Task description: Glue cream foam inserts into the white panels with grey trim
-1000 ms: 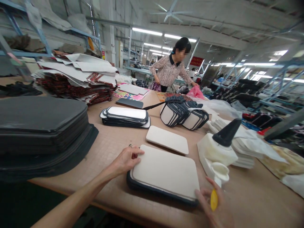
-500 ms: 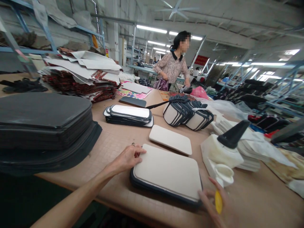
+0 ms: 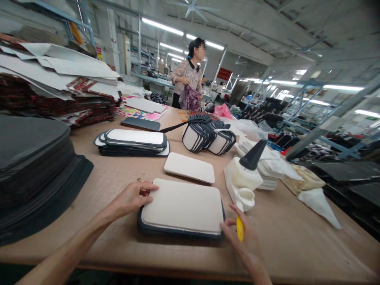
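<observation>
A cream rounded panel [image 3: 184, 204] lies on top of dark-edged pieces near the table's front. At its upper left corner, my left hand [image 3: 135, 198] pinches the panel's edge between thumb and fingers. My right hand [image 3: 242, 233] has a yellow tool [image 3: 240, 228] in it, and its fingertips touch the panel's lower right edge. Just behind lies a smaller cream panel [image 3: 189, 168]. To the right of both stands a white container [image 3: 242, 178] with a black cone-shaped top.
Dark sheets [image 3: 29, 158] are piled at the left, with white and red material [image 3: 62, 83] behind. White-topped pieces [image 3: 135, 138] and tied bundles [image 3: 208, 136] lie farther back on the table [image 3: 285, 237]. A person [image 3: 190, 77] stands beyond, holding purple fabric.
The camera view has swung to the right, so the table's things appear farther left. Both hands keep their places at the panel. The person's purple fabric is held higher.
</observation>
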{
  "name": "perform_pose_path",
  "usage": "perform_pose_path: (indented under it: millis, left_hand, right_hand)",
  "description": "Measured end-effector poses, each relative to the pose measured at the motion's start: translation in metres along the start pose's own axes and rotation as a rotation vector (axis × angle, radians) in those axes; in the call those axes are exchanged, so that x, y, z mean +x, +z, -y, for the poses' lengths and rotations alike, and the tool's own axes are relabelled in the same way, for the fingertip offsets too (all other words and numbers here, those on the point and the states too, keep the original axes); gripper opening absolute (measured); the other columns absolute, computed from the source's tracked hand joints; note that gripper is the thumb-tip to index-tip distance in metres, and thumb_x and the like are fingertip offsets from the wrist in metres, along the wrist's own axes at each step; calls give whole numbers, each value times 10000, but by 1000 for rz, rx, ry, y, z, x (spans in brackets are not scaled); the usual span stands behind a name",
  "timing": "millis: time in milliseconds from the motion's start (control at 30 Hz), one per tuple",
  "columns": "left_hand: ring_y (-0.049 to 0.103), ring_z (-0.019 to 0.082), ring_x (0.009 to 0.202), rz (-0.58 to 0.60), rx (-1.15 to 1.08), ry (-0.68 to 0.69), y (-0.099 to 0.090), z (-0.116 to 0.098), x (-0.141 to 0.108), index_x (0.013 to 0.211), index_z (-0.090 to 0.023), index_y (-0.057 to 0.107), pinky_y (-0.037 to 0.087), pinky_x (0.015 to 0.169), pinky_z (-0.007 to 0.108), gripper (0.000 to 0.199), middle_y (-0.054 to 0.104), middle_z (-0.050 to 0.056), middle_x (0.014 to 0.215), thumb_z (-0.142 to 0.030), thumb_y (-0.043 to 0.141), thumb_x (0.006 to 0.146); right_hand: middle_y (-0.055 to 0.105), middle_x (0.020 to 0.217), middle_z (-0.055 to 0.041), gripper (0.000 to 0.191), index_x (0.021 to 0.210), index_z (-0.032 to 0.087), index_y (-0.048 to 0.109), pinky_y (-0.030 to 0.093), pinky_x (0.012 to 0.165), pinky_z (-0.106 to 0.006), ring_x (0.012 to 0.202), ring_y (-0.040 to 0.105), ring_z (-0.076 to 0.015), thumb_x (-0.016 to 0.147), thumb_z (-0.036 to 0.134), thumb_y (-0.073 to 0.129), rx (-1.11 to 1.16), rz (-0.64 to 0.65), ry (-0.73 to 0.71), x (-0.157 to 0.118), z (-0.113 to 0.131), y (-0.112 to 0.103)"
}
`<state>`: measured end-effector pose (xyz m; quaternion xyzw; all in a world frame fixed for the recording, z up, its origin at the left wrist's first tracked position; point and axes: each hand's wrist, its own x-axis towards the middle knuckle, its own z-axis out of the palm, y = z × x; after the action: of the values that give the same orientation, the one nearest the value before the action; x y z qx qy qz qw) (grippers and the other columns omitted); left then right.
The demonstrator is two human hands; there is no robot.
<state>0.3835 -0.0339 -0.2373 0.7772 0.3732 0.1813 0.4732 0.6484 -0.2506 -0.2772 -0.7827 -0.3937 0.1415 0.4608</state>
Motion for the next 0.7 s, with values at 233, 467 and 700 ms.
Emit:
perform_pose_path:
  millis: [233, 467, 700]
  left_hand:
    - [559, 152, 666, 4, -18, -12, -1, -2, 2, 908, -170, 705, 466, 635, 262, 367, 643, 29, 854, -264, 592, 571]
    - [569, 163, 693, 2, 32, 11, -2, -1, 4, 912, -143, 705, 466, 646, 266, 363, 645, 50, 855, -291, 561, 613]
    - [580, 166, 723, -32, 96, 34, 1, 5, 4, 923, -129, 699, 467, 664, 255, 332, 654, 48, 819, -216, 562, 633]
  right_hand:
    - [584, 624, 48, 559, 1209, 180, 408, 475, 603, -265, 618, 591, -162, 710, 380, 560, -70, 114, -27, 2, 2, -5]
    - [608, 620, 40, 568, 1224, 193, 413, 481, 619, -267, 693, 618, -184, 712, 382, 570, -86, 122, -33, 3, -3, -5]
    - [595, 588, 51, 480, 1140, 226, 478, 467, 573, -257, 587, 600, -167, 697, 397, 548, -132, 21, -48, -1, -11, 4]
